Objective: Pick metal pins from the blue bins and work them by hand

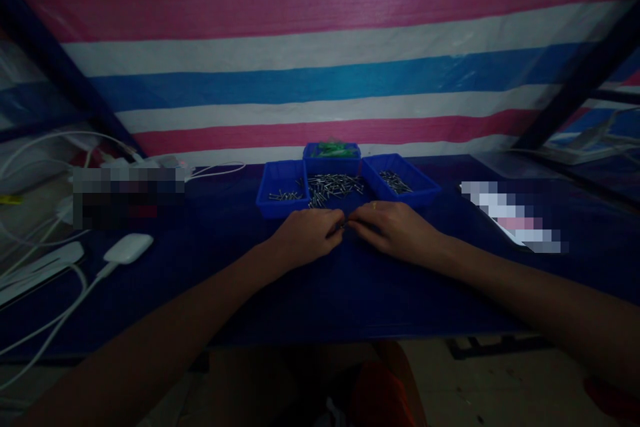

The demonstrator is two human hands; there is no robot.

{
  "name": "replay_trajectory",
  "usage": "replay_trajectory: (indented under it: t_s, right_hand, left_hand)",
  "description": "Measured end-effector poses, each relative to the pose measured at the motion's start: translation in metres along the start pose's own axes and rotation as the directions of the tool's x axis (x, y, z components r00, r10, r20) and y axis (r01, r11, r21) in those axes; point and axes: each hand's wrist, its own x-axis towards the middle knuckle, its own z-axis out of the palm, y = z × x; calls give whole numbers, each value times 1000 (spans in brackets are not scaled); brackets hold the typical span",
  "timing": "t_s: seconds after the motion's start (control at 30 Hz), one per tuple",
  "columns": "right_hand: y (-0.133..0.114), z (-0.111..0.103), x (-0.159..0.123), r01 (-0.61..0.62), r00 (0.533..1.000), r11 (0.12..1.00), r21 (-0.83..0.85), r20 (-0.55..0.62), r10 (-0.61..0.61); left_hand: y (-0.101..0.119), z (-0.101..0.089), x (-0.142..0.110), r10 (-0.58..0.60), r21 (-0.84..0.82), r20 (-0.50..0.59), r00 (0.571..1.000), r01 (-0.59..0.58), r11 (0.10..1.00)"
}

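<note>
My left hand [316, 233] and my right hand [393, 230] meet fingertip to fingertip over the blue table. Both are closed in a pinch. Something small and dark shows between the fingertips, too small and dim to name. Just beyond my hands lies a loose pile of thin metal pins or screws [335, 187]. A blue tray [262, 195] to the left of the pile holds some of the same pieces. More of them lie in the right blue tray [423, 191]. Behind the pile, a third blue tray [332, 155] contains green pieces [332, 147].
On the right lies a phone-like flat object [500, 217], partly blurred out. White cables [55, 327] and a white charger-like block [129, 249] are on the left. A striped plastic sheet [320, 87] hangs behind the blue table [320, 307], whose front edge is near me.
</note>
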Motion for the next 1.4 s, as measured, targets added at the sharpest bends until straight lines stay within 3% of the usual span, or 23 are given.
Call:
replay_trajectory:
  t_s: [0.33,0.6,0.93,1.17,1.4]
  right_hand:
    - [7,1,2,-24,999,1000,13,38,24]
    - [9,4,3,-40,994,994,106,101,29]
    - [10,6,4,-31,993,969,244,114,3]
    - [12,1,4,-74,993,985,156,106,57]
    - [11,2,5,-35,993,997,69,117,26]
  left_hand:
    - [-1,-2,0,-65,-56,-125,990,58,997]
    - [2,0,0,62,-178,-173,983,-93,980]
    - [3,-1,0,87,-139,-180,980,-112,984]
    - [-1,-1,1,-21,-83,-138,990,10,996]
    - [-5,2,3,37,-34,-89,995,-40,999]
